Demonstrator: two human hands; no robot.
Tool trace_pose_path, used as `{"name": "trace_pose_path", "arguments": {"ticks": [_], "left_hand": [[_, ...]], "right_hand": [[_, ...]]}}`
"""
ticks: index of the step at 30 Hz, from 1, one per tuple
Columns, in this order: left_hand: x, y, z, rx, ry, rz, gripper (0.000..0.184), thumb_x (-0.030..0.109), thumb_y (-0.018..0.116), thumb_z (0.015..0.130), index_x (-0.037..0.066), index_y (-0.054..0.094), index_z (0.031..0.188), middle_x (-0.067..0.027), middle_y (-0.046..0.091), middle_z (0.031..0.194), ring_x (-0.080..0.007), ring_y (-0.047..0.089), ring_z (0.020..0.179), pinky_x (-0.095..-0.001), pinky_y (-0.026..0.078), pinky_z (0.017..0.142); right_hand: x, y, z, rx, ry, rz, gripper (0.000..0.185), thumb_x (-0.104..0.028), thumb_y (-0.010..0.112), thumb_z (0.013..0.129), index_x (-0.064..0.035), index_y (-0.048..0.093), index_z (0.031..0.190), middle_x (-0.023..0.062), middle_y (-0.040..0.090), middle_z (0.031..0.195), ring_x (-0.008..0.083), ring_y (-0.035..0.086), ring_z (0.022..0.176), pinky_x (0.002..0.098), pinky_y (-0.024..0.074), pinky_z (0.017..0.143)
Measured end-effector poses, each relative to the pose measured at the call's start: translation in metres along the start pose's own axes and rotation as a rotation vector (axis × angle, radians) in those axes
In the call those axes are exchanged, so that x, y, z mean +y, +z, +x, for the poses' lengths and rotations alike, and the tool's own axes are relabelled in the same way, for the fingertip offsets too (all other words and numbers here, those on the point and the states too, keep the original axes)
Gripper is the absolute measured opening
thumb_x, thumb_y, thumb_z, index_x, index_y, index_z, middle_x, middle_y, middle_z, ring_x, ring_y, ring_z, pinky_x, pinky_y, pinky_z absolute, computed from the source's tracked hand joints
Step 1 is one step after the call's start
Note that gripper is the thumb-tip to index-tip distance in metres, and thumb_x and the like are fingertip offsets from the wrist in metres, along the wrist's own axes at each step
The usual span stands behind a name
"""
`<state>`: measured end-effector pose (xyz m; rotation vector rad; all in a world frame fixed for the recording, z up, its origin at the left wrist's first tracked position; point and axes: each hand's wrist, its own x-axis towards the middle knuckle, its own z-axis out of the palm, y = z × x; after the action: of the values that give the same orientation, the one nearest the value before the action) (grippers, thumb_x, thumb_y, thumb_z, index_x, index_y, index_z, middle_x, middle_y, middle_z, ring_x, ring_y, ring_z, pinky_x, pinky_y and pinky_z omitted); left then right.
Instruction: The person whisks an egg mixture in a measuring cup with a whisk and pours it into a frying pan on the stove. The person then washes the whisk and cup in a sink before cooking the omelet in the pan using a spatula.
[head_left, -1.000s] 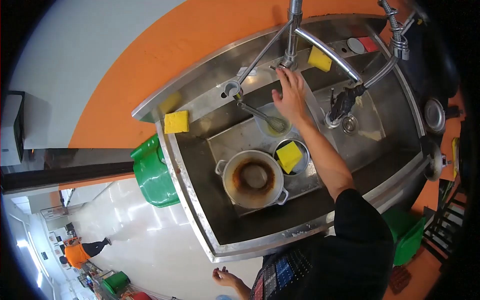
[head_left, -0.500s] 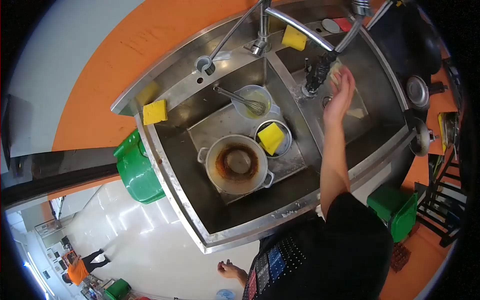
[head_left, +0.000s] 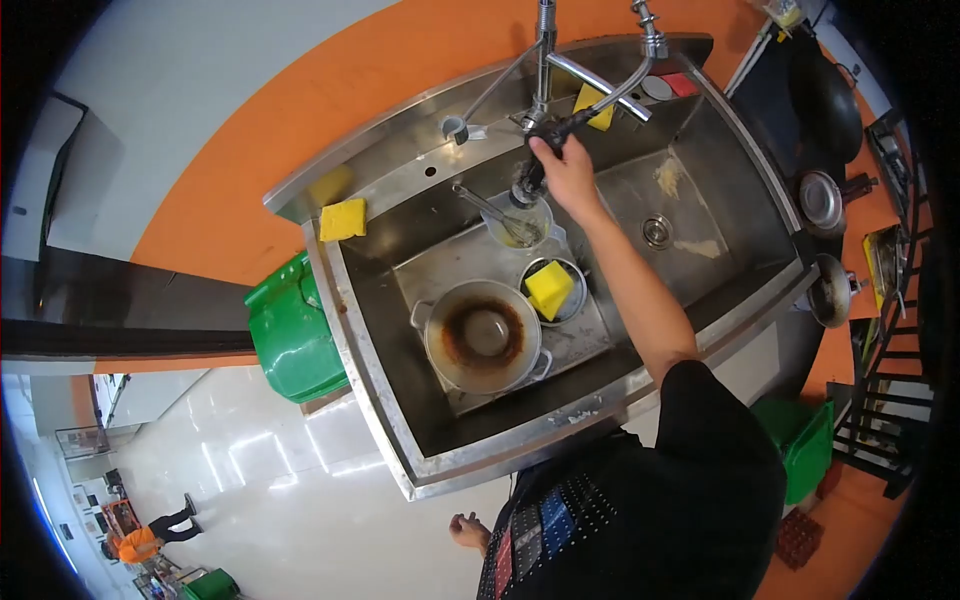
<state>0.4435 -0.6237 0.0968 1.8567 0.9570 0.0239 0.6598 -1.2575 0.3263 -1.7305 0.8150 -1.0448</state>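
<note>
My right hand (head_left: 570, 178) is closed around the black handle of a pull-down faucet sprayer (head_left: 529, 185). Its head points down over the left sink basin, above a translucent plastic pitcher (head_left: 500, 232) with a wire whisk (head_left: 515, 225) in it. Beside that, a yellow sponge (head_left: 549, 289) rests in a small round metal pan (head_left: 573, 302). A large two-handled pot (head_left: 462, 372), with a burnt brown ring inside, stands nearest the basin's front left. My left hand (head_left: 468, 531) hangs low by my body, outside the sink, fingers loosely curled and apart, with nothing visible in it.
The right basin (head_left: 690, 225) has a drain and pale food scraps. More yellow sponges (head_left: 343, 220) lie on the sink rim. Green bins (head_left: 295, 335) stand at both sides. Pans (head_left: 822, 200) hang or lie at the right. A person in orange (head_left: 138, 545) is far off, lower left.
My right hand has gripped the sprayer and swung it left, from the right basin to over the pitcher. My left hand stays low beside my body. The view has shifted slightly.
</note>
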Motion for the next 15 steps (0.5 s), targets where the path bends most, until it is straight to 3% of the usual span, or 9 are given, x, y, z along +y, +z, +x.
{"name": "trace_pose_path", "arguments": {"ticks": [3,5,12,15], "left_hand": [[-0.012,-0.002,0.003,0.001,-0.054,-0.074,0.019,0.003,0.048,0.076,-0.003,0.051,0.094,-0.0129,0.055,0.087,-0.0263,0.061,0.057,-0.0288,0.042,0.042],[-0.023,-0.005,0.006,0.011,-0.07,-0.111,0.018,0.003,0.049,0.075,-0.004,0.052,0.092,-0.0131,0.056,0.085,-0.0268,0.061,0.057,-0.029,0.041,0.04],[-0.031,-0.002,0.01,-0.038,-0.116,-0.033,0.017,0.001,0.051,0.072,-0.004,0.054,0.088,-0.0145,0.058,0.078,-0.0284,0.062,0.055,-0.0296,0.037,0.035],[-0.031,-0.004,0.009,-0.046,-0.115,-0.004,0.017,0.001,0.052,0.072,-0.003,0.055,0.088,-0.0151,0.058,0.077,-0.0288,0.062,0.054,-0.0297,0.037,0.035]], "right_hand": [[-0.007,0.034,-0.003,0.016,-0.066,-0.287,0.027,-0.023,0.06,0.081,0.0027,0.055,0.08,0.0216,0.06,0.076,0.0414,0.058,0.074,0.0469,0.0447,0.067],[0.004,0.06,-0.003,0.063,-0.27,-0.372,0.022,-0.019,0.059,0.079,0.002,0.055,0.08,0.0237,0.059,0.08,0.0427,0.057,0.076,0.0491,0.0449,0.068],[-0.035,0.121,-0.007,-0.125,-0.124,-0.435,0.025,-0.022,0.057,0.08,0.002,0.055,0.083,0.0236,0.059,0.087,0.0423,0.058,0.082,0.0502,0.0454,0.072],[-0.023,0.132,-0.005,-0.041,-0.133,-0.382,0.026,-0.024,0.057,0.081,0.002,0.055,0.083,0.0234,0.058,0.086,0.0429,0.057,0.079,0.0505,0.0449,0.072]]}}
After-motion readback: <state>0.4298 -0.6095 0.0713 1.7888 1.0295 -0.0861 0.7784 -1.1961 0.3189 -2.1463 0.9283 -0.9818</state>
